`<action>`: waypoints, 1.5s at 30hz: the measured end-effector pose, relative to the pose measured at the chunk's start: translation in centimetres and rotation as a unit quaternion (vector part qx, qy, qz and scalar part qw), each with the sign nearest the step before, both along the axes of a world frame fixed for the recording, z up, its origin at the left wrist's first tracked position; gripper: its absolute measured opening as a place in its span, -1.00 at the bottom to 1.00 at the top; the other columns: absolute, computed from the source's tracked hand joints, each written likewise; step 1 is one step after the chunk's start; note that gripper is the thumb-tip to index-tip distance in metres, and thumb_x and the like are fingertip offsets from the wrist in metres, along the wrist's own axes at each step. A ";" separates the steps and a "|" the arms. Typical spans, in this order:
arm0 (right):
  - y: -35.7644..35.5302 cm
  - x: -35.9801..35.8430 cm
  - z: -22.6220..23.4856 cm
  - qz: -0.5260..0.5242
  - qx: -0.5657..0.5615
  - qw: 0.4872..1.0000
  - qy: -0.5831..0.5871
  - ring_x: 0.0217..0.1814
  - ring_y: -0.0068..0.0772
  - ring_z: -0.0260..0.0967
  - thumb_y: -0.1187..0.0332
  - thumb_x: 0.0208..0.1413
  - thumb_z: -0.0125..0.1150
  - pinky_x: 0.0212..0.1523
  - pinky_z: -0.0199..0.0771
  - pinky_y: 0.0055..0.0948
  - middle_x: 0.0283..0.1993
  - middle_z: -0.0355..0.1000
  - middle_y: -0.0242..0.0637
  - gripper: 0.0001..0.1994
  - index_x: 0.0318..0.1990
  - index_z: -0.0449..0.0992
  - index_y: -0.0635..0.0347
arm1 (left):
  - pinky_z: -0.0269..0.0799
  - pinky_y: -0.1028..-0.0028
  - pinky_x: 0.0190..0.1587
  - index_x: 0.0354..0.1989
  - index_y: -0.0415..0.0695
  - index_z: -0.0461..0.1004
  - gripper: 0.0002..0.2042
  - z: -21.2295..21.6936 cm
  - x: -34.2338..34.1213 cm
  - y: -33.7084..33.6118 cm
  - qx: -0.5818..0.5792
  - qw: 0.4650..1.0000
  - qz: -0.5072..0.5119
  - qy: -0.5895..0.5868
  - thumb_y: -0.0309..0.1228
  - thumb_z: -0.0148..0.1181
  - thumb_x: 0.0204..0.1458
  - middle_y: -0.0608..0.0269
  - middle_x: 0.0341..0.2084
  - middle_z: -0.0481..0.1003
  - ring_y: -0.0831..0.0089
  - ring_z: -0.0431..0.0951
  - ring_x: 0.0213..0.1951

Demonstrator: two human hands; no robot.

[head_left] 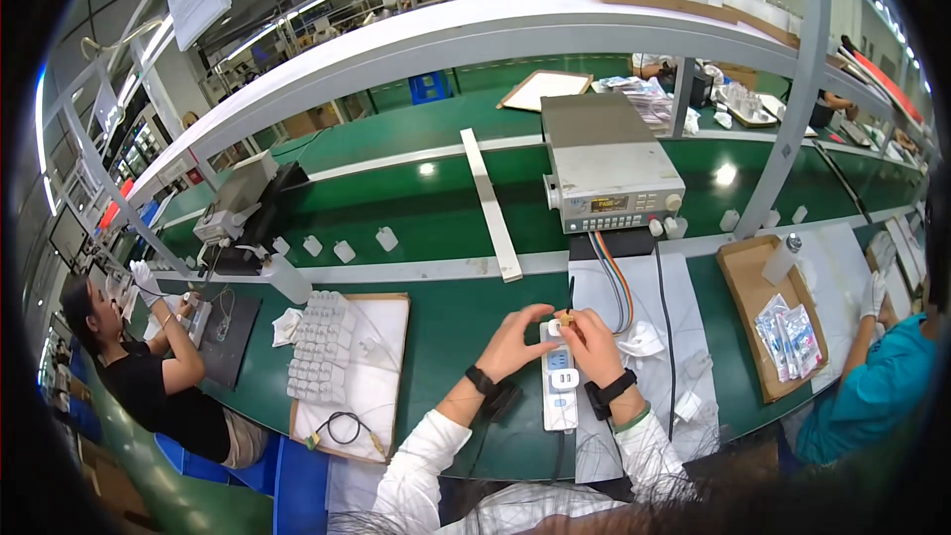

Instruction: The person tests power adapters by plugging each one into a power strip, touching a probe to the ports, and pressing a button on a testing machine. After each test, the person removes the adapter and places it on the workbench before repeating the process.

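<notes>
At the top end of a white power strip (558,414), my two hands come together. My left hand (515,345) pinches a small white charger (553,328) between thumb and index finger. The fingers of my right hand (591,347) close on a small tan connector (566,319) at the charger's upper side. How the connector meets the charger is partly hidden by the fingers. Another white charger (564,379), with two ports facing up, sits on the strip lower down. Blue socket faces show between the two chargers.
A grey bench instrument (614,188) stands behind, with coloured wires (616,282). On the left, a tray (388,376) holds stacked white chargers (322,347) and a coiled cable (345,428). A cardboard tray (735,282) holds bagged parts at right. Co-workers sit on both sides.
</notes>
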State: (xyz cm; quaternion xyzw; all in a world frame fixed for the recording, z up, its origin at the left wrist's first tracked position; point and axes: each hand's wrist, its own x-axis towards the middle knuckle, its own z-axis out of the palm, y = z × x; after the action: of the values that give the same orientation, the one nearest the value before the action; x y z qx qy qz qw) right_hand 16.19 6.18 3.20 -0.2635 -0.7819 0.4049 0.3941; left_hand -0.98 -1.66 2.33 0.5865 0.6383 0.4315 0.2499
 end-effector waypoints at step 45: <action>-5.1 5.0 0.1 0.068 -0.055 0.996 -0.017 -0.45 -0.47 0.29 0.35 0.12 0.22 -0.39 0.33 -0.55 -0.40 0.29 -0.33 -0.80 -0.11 0.54 0.15 | 0.44 0.17 -0.01 -0.02 -0.09 0.45 -0.61 -1.0 -9.2 19.5 -0.123 0.940 0.048 0.313 -0.39 0.23 -0.10 0.02 -0.15 0.52 0.03 0.50 -0.08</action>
State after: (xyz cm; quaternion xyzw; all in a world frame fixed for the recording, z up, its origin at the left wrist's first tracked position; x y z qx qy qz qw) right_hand 21.22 1.11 3.28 -0.2379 -0.7812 0.4689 0.3366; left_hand -10.14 17.82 1.34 0.6250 0.7601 0.1554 0.0864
